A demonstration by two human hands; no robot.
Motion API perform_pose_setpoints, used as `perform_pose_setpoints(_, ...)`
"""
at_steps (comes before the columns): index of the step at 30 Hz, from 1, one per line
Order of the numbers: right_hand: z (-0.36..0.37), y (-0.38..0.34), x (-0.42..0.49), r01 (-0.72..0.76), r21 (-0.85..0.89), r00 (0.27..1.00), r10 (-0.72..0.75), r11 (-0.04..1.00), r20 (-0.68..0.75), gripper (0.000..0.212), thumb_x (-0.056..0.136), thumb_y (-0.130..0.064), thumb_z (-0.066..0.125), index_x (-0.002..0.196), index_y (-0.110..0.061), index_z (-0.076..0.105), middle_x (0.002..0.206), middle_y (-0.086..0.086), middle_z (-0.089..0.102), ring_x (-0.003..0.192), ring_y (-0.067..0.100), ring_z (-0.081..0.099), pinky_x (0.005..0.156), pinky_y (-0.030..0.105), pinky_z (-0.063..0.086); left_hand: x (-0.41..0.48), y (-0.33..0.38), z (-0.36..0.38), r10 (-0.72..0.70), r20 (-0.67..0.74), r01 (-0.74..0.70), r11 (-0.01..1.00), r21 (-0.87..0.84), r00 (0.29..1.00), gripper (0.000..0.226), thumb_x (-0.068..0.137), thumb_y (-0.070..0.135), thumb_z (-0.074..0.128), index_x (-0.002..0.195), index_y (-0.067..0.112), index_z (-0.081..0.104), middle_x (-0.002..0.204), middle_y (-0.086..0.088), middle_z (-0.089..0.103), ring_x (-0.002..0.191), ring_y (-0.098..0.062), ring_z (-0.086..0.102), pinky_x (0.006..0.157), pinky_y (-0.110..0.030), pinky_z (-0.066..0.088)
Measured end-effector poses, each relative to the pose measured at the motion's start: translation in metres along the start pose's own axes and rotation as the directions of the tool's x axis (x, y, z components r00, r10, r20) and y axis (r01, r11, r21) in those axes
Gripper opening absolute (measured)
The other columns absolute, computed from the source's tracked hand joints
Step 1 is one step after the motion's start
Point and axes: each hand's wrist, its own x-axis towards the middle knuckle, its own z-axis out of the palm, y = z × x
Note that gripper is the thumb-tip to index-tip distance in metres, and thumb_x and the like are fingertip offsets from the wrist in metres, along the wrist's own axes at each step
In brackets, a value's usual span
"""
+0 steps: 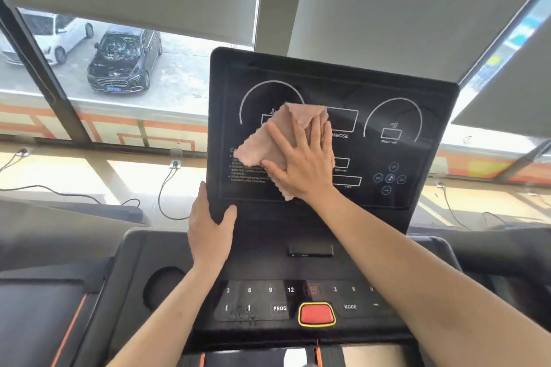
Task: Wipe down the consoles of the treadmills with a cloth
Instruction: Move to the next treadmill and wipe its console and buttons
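The treadmill's black console screen (387, 116) stands upright in front of me, with white dial outlines and small printed text. A crumpled pink cloth (262, 146) lies flat against the screen's left-centre. My right hand (304, 158) presses the cloth onto the screen with straight, spread fingers. My left hand (208, 226) grips the screen's lower left corner, thumb on the front face and fingers behind the edge. Below the screen is the button panel (280, 298) with number keys, PROG, MODE and a red stop button (316, 314).
A round cup holder (161, 286) sits left of the button panel. Handrails run off to both sides. Behind the console are large windows with lowered grey blinds, parked cars outside, and power cables (167, 188) trailing over the floor by the window.
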Motion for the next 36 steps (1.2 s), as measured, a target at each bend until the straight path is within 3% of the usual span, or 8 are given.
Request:
perform_pose_setpoints(10, -0.041, 0.054, 0.071, -0.304, 0.052, 0.945, 0.308, 0.951, -0.110, 0.076, 0.093, -0.079, 0.022, 0.159, -0.040, 0.025, 0.166, 0.014, 0.028, 0.154, 0.049, 0.012, 0.126, 0.063, 0.004, -0.002, 0.001, 0.003, 0.021, 0.025, -0.022, 0.998, 0.064, 0.999, 0.092, 0.090, 0.027, 0.074, 0.163, 0.030, 0.019, 0.164, 0.003, 0.036, 0.151, -0.023, 0.033, 0.122, -0.049, 0.032)
perform_pose_setpoints(13, -0.035, 0.052, 0.068, -0.330, 0.080, 0.934, 0.337, 0.941, -0.117, 0.075, 0.095, -0.077, 0.024, 0.159, -0.039, 0.023, 0.166, 0.014, 0.027, 0.154, 0.049, 0.012, 0.125, 0.064, 0.005, 0.006, 0.012, 0.001, 0.123, -0.024, -0.118, 0.982, 0.148, 0.992, 0.087, 0.086, 0.026, 0.076, 0.158, 0.024, 0.028, 0.156, -0.002, 0.044, 0.145, -0.026, 0.039, 0.119, -0.053, 0.037)
perform_pose_setpoints(16, -0.024, 0.046, 0.046, -0.328, 0.093, 0.937, 0.337, 0.940, -0.095, 0.075, 0.096, -0.075, 0.029, 0.161, -0.039, 0.020, 0.167, 0.016, 0.024, 0.152, 0.052, 0.014, 0.125, 0.064, 0.005, 0.016, 0.029, 0.001, 0.229, -0.054, -0.217, 0.961, 0.173, 0.972, 0.086, 0.081, 0.022, 0.079, 0.154, 0.019, 0.034, 0.150, -0.004, 0.047, 0.142, -0.026, 0.040, 0.120, -0.047, 0.036)
perform_pose_setpoints(22, 0.029, 0.018, -0.053, -0.397, 0.074, 0.918, 0.396, 0.915, 0.030, 0.076, 0.095, -0.073, 0.034, 0.161, -0.037, 0.021, 0.167, 0.017, 0.024, 0.148, 0.056, 0.022, 0.124, 0.064, 0.007, 0.004, 0.025, 0.015, 0.209, 0.005, -0.198, 0.921, 0.334, 0.978, 0.129, 0.074, 0.046, 0.087, 0.164, 0.017, -0.002, 0.172, -0.006, 0.008, 0.158, -0.026, 0.009, 0.128, -0.043, 0.014)
perform_pose_setpoints(27, 0.047, 0.002, -0.093, -0.453, 0.101, 0.890, 0.442, 0.886, 0.110, 0.076, 0.096, -0.074, 0.028, 0.161, -0.038, 0.016, 0.164, 0.017, 0.024, 0.145, 0.059, 0.024, 0.123, 0.066, 0.010, 0.004, 0.021, 0.025, 0.227, 0.018, -0.209, 0.860, 0.466, 0.974, 0.143, 0.066, 0.057, 0.090, 0.162, 0.017, -0.008, 0.172, -0.013, -0.006, 0.158, -0.034, 0.003, 0.127, -0.049, 0.012)
perform_pose_setpoints(30, 0.043, 0.008, -0.090, -0.434, 0.121, 0.899, 0.421, 0.892, 0.123, 0.076, 0.095, -0.077, 0.020, 0.161, -0.041, 0.011, 0.167, 0.014, 0.017, 0.148, 0.058, 0.019, 0.124, 0.063, 0.002, 0.000, 0.020, 0.034, 0.339, 0.048, -0.305, 0.765, 0.568, 0.940, 0.140, 0.064, 0.059, 0.089, 0.163, 0.015, 0.000, 0.169, -0.021, -0.009, 0.157, -0.043, -0.002, 0.125, -0.059, 0.009)
perform_pose_setpoints(33, 0.033, 0.024, -0.076, -0.432, 0.135, 0.901, 0.421, 0.892, 0.106, 0.076, 0.094, -0.078, 0.022, 0.161, -0.043, 0.011, 0.168, 0.011, 0.013, 0.150, 0.056, 0.016, 0.124, 0.062, -0.001, -0.003, 0.023, 0.046, 0.536, 0.182, -0.519, 0.588, 0.620, 0.824, 0.128, 0.065, 0.059, 0.087, 0.162, 0.015, 0.018, 0.170, -0.020, 0.001, 0.158, -0.042, 0.002, 0.124, -0.061, 0.008)
perform_pose_setpoints(36, 0.016, 0.050, -0.046, -0.464, 0.114, 0.886, 0.462, 0.878, 0.052, 0.077, 0.094, -0.079, 0.021, 0.161, -0.041, 0.016, 0.170, 0.013, 0.014, 0.152, 0.053, 0.012, 0.125, 0.063, 0.004, 0.004, 0.034, 0.059, 0.623, 0.325, -0.646, 0.400, 0.650, 0.712, 0.118, 0.070, 0.064, 0.082, 0.162, 0.018, 0.023, 0.172, -0.013, 0.009, 0.158, -0.037, 0.009, 0.125, -0.061, 0.014)
